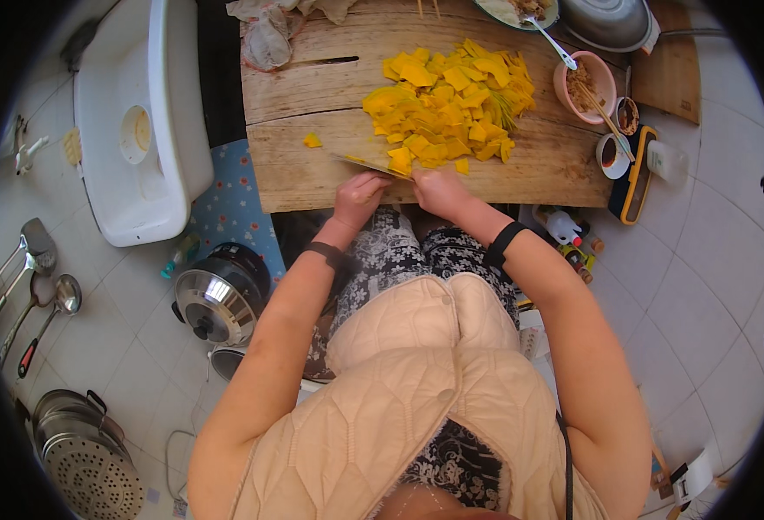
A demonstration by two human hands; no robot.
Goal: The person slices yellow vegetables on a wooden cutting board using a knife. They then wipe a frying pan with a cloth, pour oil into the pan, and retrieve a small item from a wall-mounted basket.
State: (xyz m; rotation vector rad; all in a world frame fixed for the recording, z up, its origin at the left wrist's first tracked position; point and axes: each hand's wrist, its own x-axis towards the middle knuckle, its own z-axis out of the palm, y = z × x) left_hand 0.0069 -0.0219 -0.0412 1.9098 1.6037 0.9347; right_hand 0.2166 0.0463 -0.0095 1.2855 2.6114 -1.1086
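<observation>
Both my hands are at the near edge of a wooden table (310, 185), in front of a large heap of sliced orange pumpkin (447, 101). My right hand (440, 192) is closed around the handle end of a knife, whose blade (369, 166) points to the left with a bit of pumpkin along it. My left hand (361, 195) has its fingers bent together at the near side of the blade; whether it pinches something there is hidden. One small pumpkin piece (312, 140) lies apart, left of the heap.
Right of the heap stand a pink bowl (560, 88) with chopsticks, a small sauce bowl (609, 170) and a mandoline-like tool (644, 175). A plate with a spoon and a metal bowl (606, 23) are at the back right. Left are a white sink (180, 162) and a lidded pot (213, 305).
</observation>
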